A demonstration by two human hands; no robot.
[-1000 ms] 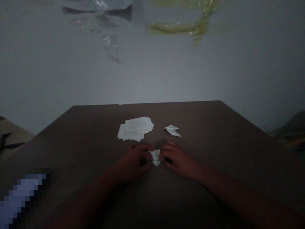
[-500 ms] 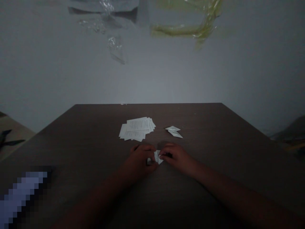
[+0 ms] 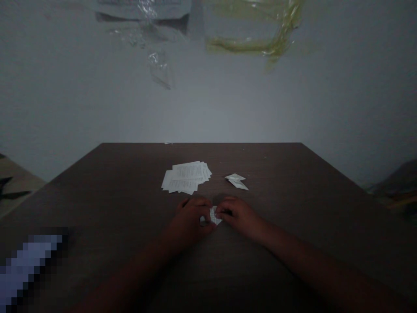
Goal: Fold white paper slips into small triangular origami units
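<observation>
A small folded piece of printed paper (image 3: 214,216) lies on the dark table between my two hands, partly covered by fingers. My left hand (image 3: 193,216) grips its left side, thumb near the lower edge and fingers curled over the top. From the other side my right hand (image 3: 237,213) pinches the paper's right part. Just beyond the right hand rest folded white paper pieces (image 3: 237,181), pointed at their ends. A loose, fanned stack of printed paper sheets (image 3: 186,176) lies beyond the left hand.
The brown table (image 3: 276,169) reaches back to a pale wall (image 3: 228,104) with clear and yellow tape (image 3: 247,45) on it. A pixelated bluish object (image 3: 29,265) lies at the left front. A white scrap (image 3: 168,143) sits at the table's back edge.
Both hands keep hold of the folded paper; the right fingers have shifted very slightly left over it. The whole view has moved a little.
</observation>
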